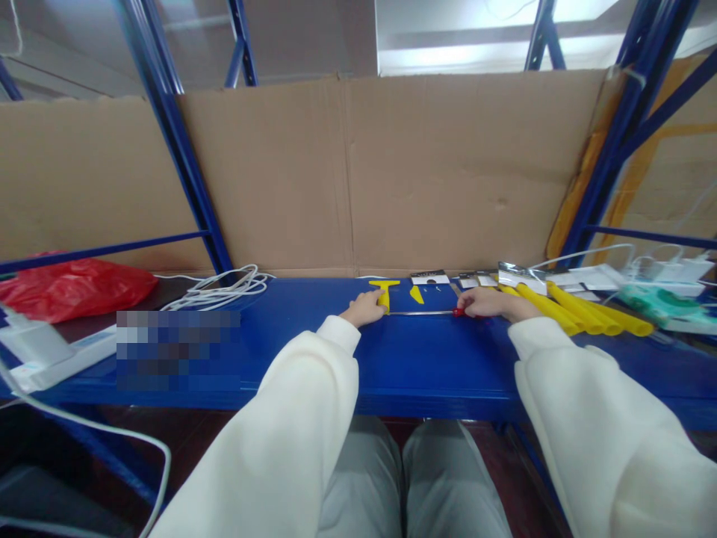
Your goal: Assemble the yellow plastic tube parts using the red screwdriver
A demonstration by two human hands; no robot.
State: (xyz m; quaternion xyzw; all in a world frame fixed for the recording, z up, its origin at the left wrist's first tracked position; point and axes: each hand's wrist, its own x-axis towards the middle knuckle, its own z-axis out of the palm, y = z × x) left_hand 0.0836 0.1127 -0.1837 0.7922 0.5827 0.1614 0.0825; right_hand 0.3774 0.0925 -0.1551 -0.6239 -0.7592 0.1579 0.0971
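My left hand (367,308) is closed around the stem of a yellow T-shaped plastic piece (385,287) at the middle of the blue shelf. In my right hand (486,302) is a screwdriver with a red handle (459,311). Its long metal shaft (423,313) points left, and the tip meets or nearly meets the lower part of the yellow piece. Just behind the shaft lie a small yellow blade-shaped part (416,294) and a few tiny screw-like bits (431,289). My right palm hides most of the screwdriver's handle.
Several yellow tubes (582,308) lie right of my right hand, near clear packaging (520,278) and a green-and-white packet (666,305). On the left are a coiled white cable (224,288), a power strip (84,347) and a red plastic bag (78,285). Cardboard (448,172) closes off the back.
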